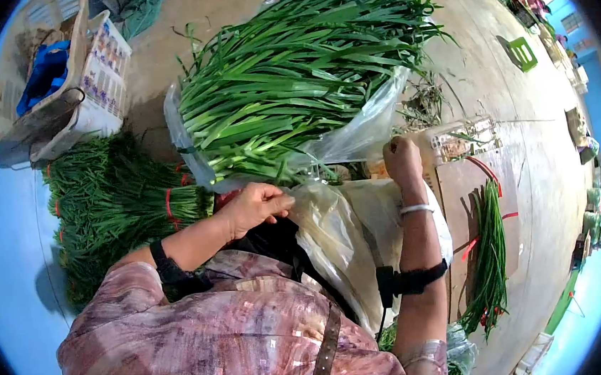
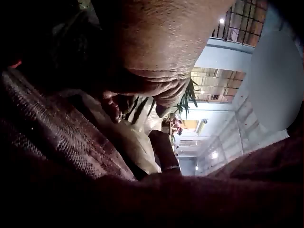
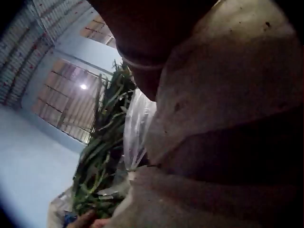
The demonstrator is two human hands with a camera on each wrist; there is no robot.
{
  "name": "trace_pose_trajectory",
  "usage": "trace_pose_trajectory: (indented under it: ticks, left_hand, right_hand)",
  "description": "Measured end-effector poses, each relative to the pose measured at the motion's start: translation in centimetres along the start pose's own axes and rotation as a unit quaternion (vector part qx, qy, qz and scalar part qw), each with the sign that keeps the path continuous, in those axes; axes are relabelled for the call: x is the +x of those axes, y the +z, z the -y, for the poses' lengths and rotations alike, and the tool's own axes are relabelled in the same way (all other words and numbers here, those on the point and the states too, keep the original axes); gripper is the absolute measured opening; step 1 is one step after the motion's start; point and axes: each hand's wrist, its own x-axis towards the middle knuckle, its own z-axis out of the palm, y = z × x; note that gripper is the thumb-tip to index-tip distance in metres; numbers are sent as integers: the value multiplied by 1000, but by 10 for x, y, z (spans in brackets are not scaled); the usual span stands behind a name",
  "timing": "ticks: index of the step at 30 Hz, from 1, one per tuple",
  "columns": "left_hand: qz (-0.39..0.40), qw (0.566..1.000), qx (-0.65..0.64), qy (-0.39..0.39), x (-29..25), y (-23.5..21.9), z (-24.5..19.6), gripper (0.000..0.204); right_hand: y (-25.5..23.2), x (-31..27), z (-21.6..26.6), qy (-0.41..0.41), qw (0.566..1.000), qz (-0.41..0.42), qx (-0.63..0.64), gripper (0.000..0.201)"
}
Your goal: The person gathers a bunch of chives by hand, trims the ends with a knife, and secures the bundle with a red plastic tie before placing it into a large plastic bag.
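A whitish, creased plastic sheet (image 1: 346,219) is spread over the person's lap and stands up as a pale surface (image 3: 190,114) in the right wrist view. The left hand (image 1: 256,207) pinches its left edge between thumb and fingers. With curled fingers, the right hand (image 1: 404,160) grips the sheet's far right corner, its wrist bearing a white bangle. Just beyond both hands lies a big heap of long, flat green leaves with pale stems, like garlic chives (image 1: 305,73), on clear plastic wrap (image 1: 373,120). Dark shadow hides much of the left fingers in the left wrist view.
Green bunches (image 1: 112,197) tied with red bands stand at the left, below a worn plastic crate (image 1: 109,79) holding something blue. A thin green bunch (image 1: 489,257) lies on a brown board (image 1: 458,188) at the right, beside red ties. Farther off is a green stool (image 1: 521,54).
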Motion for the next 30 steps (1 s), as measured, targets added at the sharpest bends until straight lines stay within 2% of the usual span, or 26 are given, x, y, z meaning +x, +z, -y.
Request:
trace_pose_trajectory:
  ticks: [3, 5, 6, 7, 8, 9, 11, 12, 13, 14, 15, 16, 17, 19, 20, 22, 23, 25, 26, 27, 28, 29, 30]
  left_hand:
    - [34, 998, 46, 2, -5, -3, -15, 34]
    - [37, 998, 39, -25, -11, -4, -22, 27]
    - [-10, 986, 147, 80, -19, 1, -26, 23]
    - [-54, 950, 248, 180, -26, 6, -32, 20]
    - [-77, 937, 247, 235, -32, 12, -45, 16]
    - [-77, 939, 245, 229, -30, 13, -37, 16]
    - [-145, 867, 339, 335, -17, 8, -12, 14]
    - [-129, 865, 346, 338, -15, 2, 3, 18]
    - [-126, 867, 347, 335, -14, -7, 18, 18]
    - [-89, 923, 304, 219, -15, -15, 33, 21]
    - [-52, 960, 255, 99, -14, -21, 44, 24]
    - [-76, 995, 70, -2, -12, -21, 45, 18]
    - [-103, 982, -136, -86, -11, -22, 44, 23]
    - [-112, 986, -124, -11, -2, -17, 39, 27]
    - [-114, 985, -127, -16, 0, -15, 42, 27]
    - [-48, 941, -336, 9, 10, -18, 49, 29]
    - [-52, 940, -337, 13, 12, -21, 52, 29]
    - [-61, 933, -354, -17, 10, -28, 63, 25]
    - [-65, 929, -363, -3, 10, -28, 67, 25]
    - [-69, 928, -367, -1, 10, -28, 70, 25]
    - [-95, 932, -351, 4, 12, -25, 74, 25]
    - [-118, 935, -336, 8, 14, -23, 74, 24]
    - [-174, 937, -303, 0, 13, -13, 55, 24]
  right_hand:
    - [11, 6, 8, 2, 997, -5, -77, 24]
    - [20, 13, 11, -2, 998, 4, -62, 22]
    - [23, 17, 9, 1, 996, 30, -80, 21]
    - [26, 18, 5, 7, 993, 60, -100, 20]
    - [29, 17, -1, 10, 993, 69, -100, 20]
    - [30, 19, -6, -11, 990, 90, -107, 20]
    - [35, 30, -9, -35, 987, 108, -114, 20]
    - [41, 35, -11, -56, 985, 115, -118, 21]
    - [48, 38, -14, -76, 982, 126, -122, 21]
    - [53, 41, -13, -73, 981, 132, -119, 21]
    - [57, 44, -12, -55, 981, 150, -113, 21]
    - [62, 45, -10, -37, 979, 169, -108, 21]
    - [66, 45, -9, -36, 979, 171, -107, 21]
    - [73, 47, -1, -52, 982, 126, -134, 23]
    - [71, 46, 6, -25, 981, 136, -136, 25]
    - [71, 48, 5, -29, 983, 136, -116, 24]
    - [66, 52, 5, -31, 986, 131, -96, 24]
    - [38, 52, -14, -20, 990, 138, -11, 46]
    - [29, 50, -35, -37, 983, 129, 129, 47]
    - [10, 43, -35, -16, 995, 92, -17, 41]
    - [-16, 22, -19, -10, 997, 39, -62, 36]
    - [-22, 14, -20, -36, 995, -30, -89, 29]
    - [-28, 6, -7, -61, 998, -7, -11, 27]
